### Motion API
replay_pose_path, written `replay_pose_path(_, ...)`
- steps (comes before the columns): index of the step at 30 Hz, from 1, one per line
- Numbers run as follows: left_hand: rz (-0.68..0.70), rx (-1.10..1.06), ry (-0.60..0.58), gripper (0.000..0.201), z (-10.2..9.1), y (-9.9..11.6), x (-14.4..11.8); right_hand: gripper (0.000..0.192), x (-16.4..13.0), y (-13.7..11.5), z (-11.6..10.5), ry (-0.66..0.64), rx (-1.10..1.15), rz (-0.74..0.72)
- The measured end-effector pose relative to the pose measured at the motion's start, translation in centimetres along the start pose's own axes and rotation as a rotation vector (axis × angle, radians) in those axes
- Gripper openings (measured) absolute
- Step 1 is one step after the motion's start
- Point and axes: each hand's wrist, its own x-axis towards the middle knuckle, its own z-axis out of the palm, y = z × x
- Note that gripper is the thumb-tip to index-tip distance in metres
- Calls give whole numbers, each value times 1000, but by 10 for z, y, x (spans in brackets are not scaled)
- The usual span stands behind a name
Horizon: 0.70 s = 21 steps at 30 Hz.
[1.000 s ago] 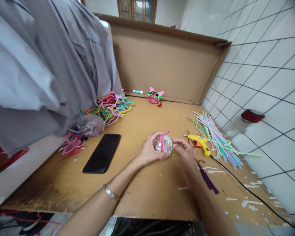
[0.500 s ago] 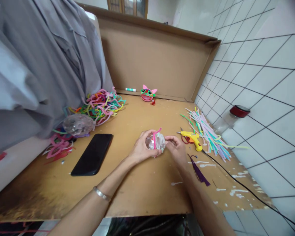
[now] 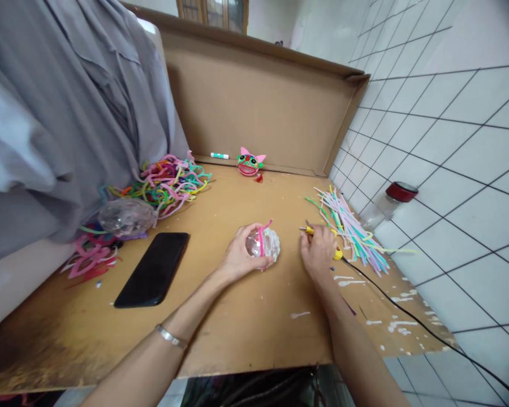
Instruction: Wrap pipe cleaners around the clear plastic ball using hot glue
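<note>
My left hand (image 3: 244, 253) is closed round a clear plastic ball (image 3: 269, 246) above the middle of the table. A bright pink pipe cleaner (image 3: 261, 240) runs across the ball, one end sticking up past its top. To the right, my right hand (image 3: 319, 249) has its fingers curled over a yellow hot glue gun (image 3: 338, 254). The gun's nozzle and the bottom of its handle show; the rest is under the hand. Only a tip of the purple tassel (image 3: 350, 307) shows beside my right forearm.
Pipe cleaners (image 3: 354, 232) lie in a bundle at right, by a red-lidded jar (image 3: 385, 206). The gun's black cord (image 3: 401, 305) trails off right. At left are a phone (image 3: 152, 270), tangled pipe cleaners (image 3: 173, 183) and another clear ball (image 3: 127, 216). A lion-head craft (image 3: 249, 164) sits behind.
My right hand has left the clear ball and moved right onto the glue gun, closing over it. My left hand still holds the ball. The view has shifted slightly.
</note>
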Motion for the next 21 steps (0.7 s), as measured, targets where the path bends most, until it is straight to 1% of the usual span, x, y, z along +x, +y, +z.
replay_pose_path(3, -1, 23, 11, 75, -1, -1, 1, 45, 10, 16, -1, -30, -340, 132)
replay_pose_path(4, -3, 25, 17, 76, -1, -1, 2, 47, 11, 21, -1, -51, -406, 169)
replay_pose_path(6, -2, 21, 23, 77, -1, -3, 3, 51, 12, 28, 1, -92, -472, 226)
replay_pose_path(8, 4, 21, 26, 78, -1, -4, 4, 54, 12, 34, 3, -108, -470, 264)
replay_pose_path(12, 11, 17, 26, 77, 0, -5, 4, 58, 11, 41, 8, -88, -428, 304)
replay_pose_path(16, 12, -2, 29, 77, -1, -7, 5, 53, 13, 46, 8, -64, -399, 320)
replay_pose_path(21, 10, 1, 33, 77, -1, -8, 5, 47, 14, 48, 7, 7, -366, 303)
